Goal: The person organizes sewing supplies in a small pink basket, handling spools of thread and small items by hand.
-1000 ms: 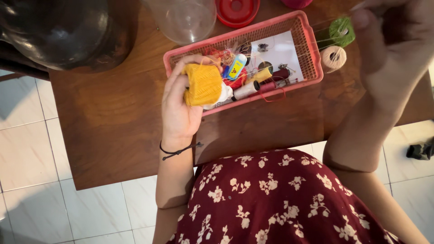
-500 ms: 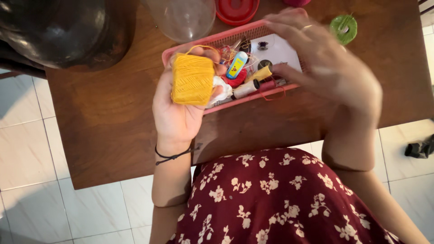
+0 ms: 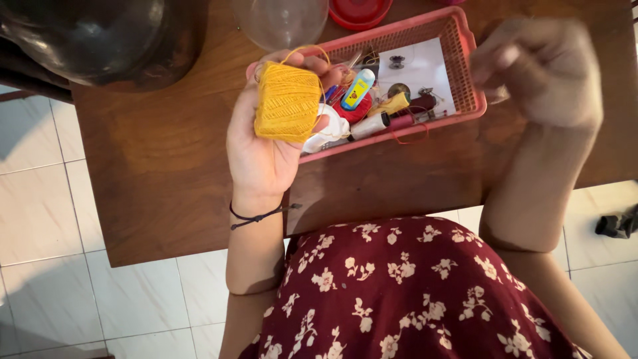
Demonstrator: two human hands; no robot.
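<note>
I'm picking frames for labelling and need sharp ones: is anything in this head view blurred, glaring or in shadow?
In the head view the right hand is smeared by motion blur, so its grip cannot be read; the left hand and the yellow thread ball it holds are sharp. The dark pot and clear jar show soft glare. The wooden table is evenly lit, and the basket stays crisp.

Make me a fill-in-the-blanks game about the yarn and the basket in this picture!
1. The left hand holds a ball of ____ yarn.
2. The spools of thread lie in a ____ plastic basket.
3. The basket stands on a brown ____ table.
4. The right hand is raised to the ____ of the basket.

Missing words: yellow; pink; wooden; right
</note>
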